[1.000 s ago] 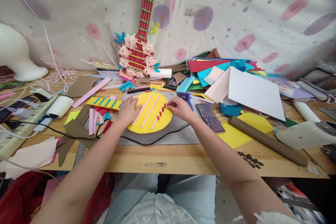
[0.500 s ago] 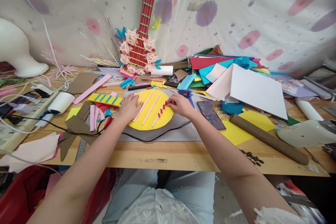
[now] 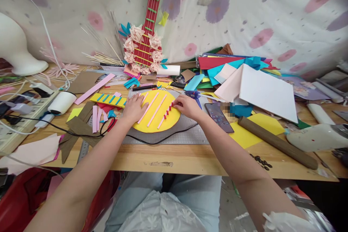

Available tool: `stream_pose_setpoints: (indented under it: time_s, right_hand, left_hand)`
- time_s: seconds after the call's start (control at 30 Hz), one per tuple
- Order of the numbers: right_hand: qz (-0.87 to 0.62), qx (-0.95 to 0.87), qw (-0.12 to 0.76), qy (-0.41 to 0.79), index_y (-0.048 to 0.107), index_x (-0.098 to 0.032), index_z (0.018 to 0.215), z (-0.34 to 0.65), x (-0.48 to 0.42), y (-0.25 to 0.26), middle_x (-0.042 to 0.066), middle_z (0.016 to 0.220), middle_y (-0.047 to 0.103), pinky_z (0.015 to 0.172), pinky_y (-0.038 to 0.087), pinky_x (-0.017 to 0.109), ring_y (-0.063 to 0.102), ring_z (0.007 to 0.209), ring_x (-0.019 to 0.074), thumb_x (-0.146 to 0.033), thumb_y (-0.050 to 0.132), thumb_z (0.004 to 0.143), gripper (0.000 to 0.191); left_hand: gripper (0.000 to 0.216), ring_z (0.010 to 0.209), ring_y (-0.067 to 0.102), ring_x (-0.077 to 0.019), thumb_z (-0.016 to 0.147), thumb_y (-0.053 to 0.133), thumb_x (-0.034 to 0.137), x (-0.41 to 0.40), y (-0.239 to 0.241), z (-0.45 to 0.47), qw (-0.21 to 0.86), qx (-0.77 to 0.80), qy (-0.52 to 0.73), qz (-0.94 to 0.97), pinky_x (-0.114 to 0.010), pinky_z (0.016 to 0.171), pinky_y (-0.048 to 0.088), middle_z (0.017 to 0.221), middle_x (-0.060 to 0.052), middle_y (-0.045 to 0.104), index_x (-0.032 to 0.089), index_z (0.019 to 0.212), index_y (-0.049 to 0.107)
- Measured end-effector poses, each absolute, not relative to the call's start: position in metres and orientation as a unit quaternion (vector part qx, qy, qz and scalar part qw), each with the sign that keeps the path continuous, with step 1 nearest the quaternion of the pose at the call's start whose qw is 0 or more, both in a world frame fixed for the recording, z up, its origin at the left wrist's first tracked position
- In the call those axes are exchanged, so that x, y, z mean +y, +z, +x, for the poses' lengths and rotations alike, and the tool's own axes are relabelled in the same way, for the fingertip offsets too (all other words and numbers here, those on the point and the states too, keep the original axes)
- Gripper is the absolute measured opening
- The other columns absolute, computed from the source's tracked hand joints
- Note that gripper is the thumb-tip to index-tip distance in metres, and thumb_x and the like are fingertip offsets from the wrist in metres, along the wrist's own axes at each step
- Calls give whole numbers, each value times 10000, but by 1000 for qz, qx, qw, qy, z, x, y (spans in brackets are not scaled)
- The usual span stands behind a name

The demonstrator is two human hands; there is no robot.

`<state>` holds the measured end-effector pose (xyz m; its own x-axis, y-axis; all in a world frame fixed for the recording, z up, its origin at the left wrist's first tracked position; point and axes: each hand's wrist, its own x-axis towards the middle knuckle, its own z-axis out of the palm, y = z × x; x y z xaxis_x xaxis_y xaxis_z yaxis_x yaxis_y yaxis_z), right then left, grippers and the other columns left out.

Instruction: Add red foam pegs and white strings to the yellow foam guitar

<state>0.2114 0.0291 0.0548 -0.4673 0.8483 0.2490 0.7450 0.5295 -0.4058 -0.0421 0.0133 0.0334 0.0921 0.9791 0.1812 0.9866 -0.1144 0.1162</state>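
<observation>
A yellow paper guitar body (image 3: 156, 123) lies flat on a grey cutting mat, its neck (image 3: 107, 99) with blue strips pointing left. Slanted pink strips (image 3: 157, 105) cross the body, and the rightmost carries several small red pieces (image 3: 167, 113). My left hand (image 3: 133, 110) rests on the body's left side, palm down, fingers spread. At the right edge, my right hand (image 3: 185, 105) is closed in a pinch at the uppermost red piece; its fingertips partly hide what they hold. A blue glue gun (image 3: 193, 95) lies just beyond that hand.
A red paper guitar with pink flowers (image 3: 143, 50) leans on the back curtain. Right of my hands are a phone (image 3: 219, 117), a brown roll (image 3: 277, 143) and coloured sheets. A black cable (image 3: 160, 141) crosses in front of the yellow body. Paper scraps and a power strip lie left.
The view has shifted slightly, so the table sits a little higher in the picture. Both hands stay in nearly the same places on the yellow guitar.
</observation>
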Motion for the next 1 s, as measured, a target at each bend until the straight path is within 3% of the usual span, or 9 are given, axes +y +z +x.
stream_pose_setpoints:
  time_s: [0.37, 0.53, 1.0]
  right_hand:
    - [-458, -843, 252, 129, 638, -180, 786, 214, 22, 60, 47, 888, 629, 724, 411, 272, 556, 847, 166, -201, 572, 789, 70]
    - [-429, -872, 211, 104, 647, -185, 786, 211, 13, 63, 50, 895, 644, 784, 398, 298, 548, 886, 186, -230, 576, 806, 86]
    - [-453, -871, 169, 92, 666, -170, 808, 201, 14, 66, 54, 892, 653, 740, 384, 259, 579, 853, 155, -223, 574, 818, 107]
  left_hand:
    - [506, 1307, 353, -279, 891, 336, 432, 17, 31, -45, 14, -665, -100, -740, -488, 1083, 230, 1424, -130, 392, 153, 1288, 481]
    - [506, 1301, 360, -280, 886, 353, 423, 16, 35, -43, 12, -665, -101, -740, -482, 1083, 228, 1418, -137, 398, 144, 1288, 484]
    - [517, 1299, 360, -284, 885, 336, 408, 17, 40, -40, 8, -671, -85, -737, -486, 1085, 225, 1423, -135, 390, 127, 1292, 484]
